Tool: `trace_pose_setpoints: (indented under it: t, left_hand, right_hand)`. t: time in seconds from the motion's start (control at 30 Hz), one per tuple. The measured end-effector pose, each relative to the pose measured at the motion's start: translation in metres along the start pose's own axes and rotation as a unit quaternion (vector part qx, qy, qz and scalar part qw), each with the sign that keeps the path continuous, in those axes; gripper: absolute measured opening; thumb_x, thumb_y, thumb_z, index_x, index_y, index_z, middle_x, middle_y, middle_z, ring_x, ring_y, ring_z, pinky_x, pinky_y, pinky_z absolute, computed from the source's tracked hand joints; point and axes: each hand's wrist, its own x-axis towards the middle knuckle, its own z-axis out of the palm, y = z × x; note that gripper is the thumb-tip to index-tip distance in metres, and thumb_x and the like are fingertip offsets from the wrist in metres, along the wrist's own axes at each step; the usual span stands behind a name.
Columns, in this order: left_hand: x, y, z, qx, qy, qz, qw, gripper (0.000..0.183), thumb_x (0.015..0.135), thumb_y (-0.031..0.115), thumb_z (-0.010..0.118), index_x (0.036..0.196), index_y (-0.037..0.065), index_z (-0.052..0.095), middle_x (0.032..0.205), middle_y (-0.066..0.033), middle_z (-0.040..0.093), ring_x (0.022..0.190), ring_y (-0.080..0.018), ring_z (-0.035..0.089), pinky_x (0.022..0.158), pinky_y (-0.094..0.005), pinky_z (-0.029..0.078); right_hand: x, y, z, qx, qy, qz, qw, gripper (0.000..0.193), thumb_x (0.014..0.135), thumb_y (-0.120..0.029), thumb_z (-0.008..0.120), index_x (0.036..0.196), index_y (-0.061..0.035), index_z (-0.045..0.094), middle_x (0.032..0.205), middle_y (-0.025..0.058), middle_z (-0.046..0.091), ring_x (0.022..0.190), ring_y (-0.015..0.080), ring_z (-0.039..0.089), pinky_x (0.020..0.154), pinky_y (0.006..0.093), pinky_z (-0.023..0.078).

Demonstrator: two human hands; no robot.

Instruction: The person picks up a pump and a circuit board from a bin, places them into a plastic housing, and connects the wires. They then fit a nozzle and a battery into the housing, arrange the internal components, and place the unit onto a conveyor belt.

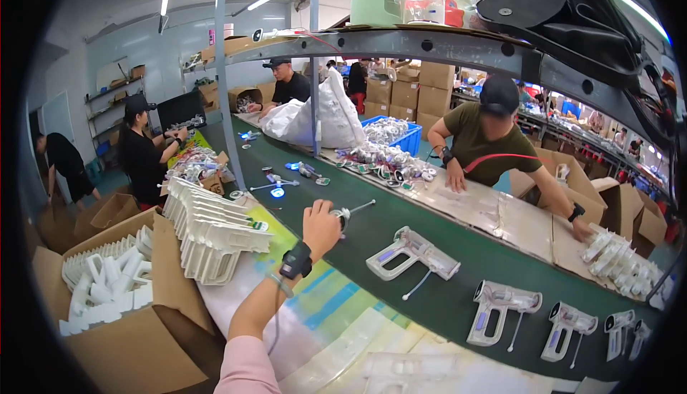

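My left hand [321, 231], with a dark band on its wrist, reaches over the green conveyor belt [343, 251]. Its fingers are closed on a small round electronic part [342, 216] with a thin white rod pointing right; the grip hides much of it. Past the hand, similar parts [304, 171] and a glowing blue light [278, 193] lie on the belt. To the right rests a white gun-shaped housing half [413, 254] with wiring inside and a rod hanging out. Several more such housings [504, 312] line the belt. My right hand is out of view.
A stack of white shells [211, 233] stands left of my forearm, beside a cardboard box [143, 337] of white shells. Across the belt, a person [494, 136] touches a cardboard-covered ledge [501, 211] near piled parts [386, 166]. A metal shelf [458, 45] crosses overhead.
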Motion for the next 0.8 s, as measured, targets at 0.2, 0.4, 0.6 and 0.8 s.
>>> trace_pose_setpoints:
  t: [0.2,0.4,0.6,0.8]
  left_hand:
    - [0.084,0.061,-0.093,-0.478,-0.237,-0.172,0.828,0.028,0.081,0.024,0.063,0.079,-0.002,0.071,0.080,-0.0131,0.070,0.072,-0.0294,0.069,0.066,-0.0385,0.055]
    - [0.108,0.171,-0.206,-0.645,-0.338,-0.242,0.642,0.026,0.089,0.022,0.060,0.096,-0.002,0.068,0.089,-0.0097,0.070,0.080,-0.0188,0.070,0.069,-0.0317,0.057]
    - [0.109,0.251,-0.266,-0.706,-0.337,-0.146,0.606,0.026,0.096,0.024,0.055,0.099,0.002,0.068,0.097,-0.0068,0.071,0.092,-0.0155,0.067,0.082,-0.0305,0.051]
    - [0.114,0.287,-0.287,-0.760,-0.388,-0.146,0.501,0.020,0.091,0.025,0.059,0.095,0.008,0.067,0.099,-0.0064,0.072,0.096,-0.0150,0.065,0.088,-0.0307,0.046]
  right_hand:
    - [0.075,-0.038,-0.019,0.264,-0.157,0.122,0.944,0.015,0.095,-0.016,0.056,0.099,-0.0013,0.056,0.086,0.0110,0.065,0.073,0.0224,0.066,0.066,0.0334,0.055]
    - [0.237,-0.125,0.042,0.398,-0.235,0.211,0.861,0.044,0.103,-0.043,0.042,0.105,-0.0014,0.055,0.082,0.0139,0.067,0.067,0.0232,0.067,0.063,0.0332,0.056]
    - [0.253,-0.164,-0.023,0.361,-0.178,0.156,0.902,0.034,0.101,-0.031,0.046,0.115,-0.0006,0.052,0.088,0.0138,0.067,0.069,0.0229,0.070,0.062,0.0312,0.060]
    - [0.270,-0.180,-0.125,0.312,-0.241,0.216,0.893,0.020,0.100,-0.018,0.043,0.098,-0.0022,0.054,0.081,0.0102,0.065,0.059,0.0187,0.068,0.050,0.0259,0.058]
